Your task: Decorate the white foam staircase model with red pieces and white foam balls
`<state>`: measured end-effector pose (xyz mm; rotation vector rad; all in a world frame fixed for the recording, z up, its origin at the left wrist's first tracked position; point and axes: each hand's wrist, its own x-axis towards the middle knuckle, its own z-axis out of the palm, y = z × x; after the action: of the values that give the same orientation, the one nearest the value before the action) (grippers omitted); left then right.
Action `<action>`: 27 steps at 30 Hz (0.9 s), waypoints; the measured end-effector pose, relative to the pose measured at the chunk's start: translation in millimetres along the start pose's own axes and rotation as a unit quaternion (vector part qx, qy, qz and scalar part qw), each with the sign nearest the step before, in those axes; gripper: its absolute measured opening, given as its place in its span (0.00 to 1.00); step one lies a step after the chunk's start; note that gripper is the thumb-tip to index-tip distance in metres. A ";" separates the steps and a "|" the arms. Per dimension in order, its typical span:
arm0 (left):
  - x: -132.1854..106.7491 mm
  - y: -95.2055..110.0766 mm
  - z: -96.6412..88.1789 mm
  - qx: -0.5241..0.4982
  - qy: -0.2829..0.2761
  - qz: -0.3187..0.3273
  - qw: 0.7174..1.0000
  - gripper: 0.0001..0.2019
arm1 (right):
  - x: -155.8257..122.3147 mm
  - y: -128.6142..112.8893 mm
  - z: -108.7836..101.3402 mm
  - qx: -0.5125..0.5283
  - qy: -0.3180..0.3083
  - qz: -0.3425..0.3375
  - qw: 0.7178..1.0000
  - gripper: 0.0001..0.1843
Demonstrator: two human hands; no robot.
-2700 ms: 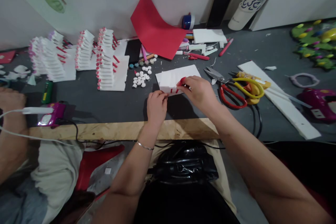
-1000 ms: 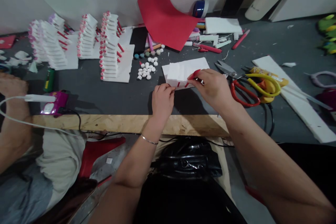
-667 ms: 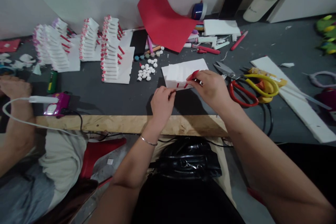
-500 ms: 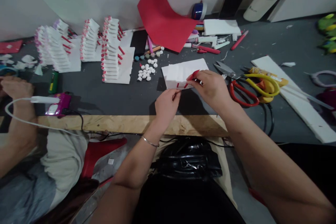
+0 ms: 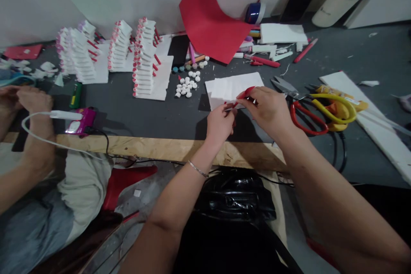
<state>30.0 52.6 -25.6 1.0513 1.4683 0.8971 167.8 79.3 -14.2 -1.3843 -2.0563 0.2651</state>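
One red piece between both hands, white board just beyond

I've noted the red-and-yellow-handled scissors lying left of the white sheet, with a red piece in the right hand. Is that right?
Not quite: in the head view, the scissors lie to the right of the white sheet, not left. The red piece in the right hand is correct, as are the handle colours.

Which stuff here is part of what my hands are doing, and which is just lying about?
Seemingly in use: red piece in your right hand; white board by your left hand.
Apparently lying about: scissors; bottle; long white strip.
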 end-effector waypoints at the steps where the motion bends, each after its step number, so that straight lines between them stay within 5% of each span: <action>1: -0.3 1.7 0.6 -0.006 0.001 -0.003 1.000 0.12 | -0.3 -0.2 -0.1 0.001 0.003 0.003 1.000 0.08; 17: -11.3 -5.7 -11.7 -0.073 -0.025 0.053 0.996 0.06 | -12.3 3.4 -20.8 0.158 0.001 0.093 0.983 0.17; 22: -17.2 -8.3 -20.2 0.089 0.035 0.139 0.986 0.07 | -10.6 6.2 -20.7 0.111 0.025 0.094 0.989 0.12; 27: -20.1 -18.4 -26.3 0.341 0.085 0.260 0.899 0.10 | -4.1 8.4 -14.5 0.037 0.007 0.029 0.999 0.06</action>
<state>2.2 27.7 -32.3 1.9986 1.7333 0.8610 184.0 76.6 -8.7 -1.3984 -1.9759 0.3525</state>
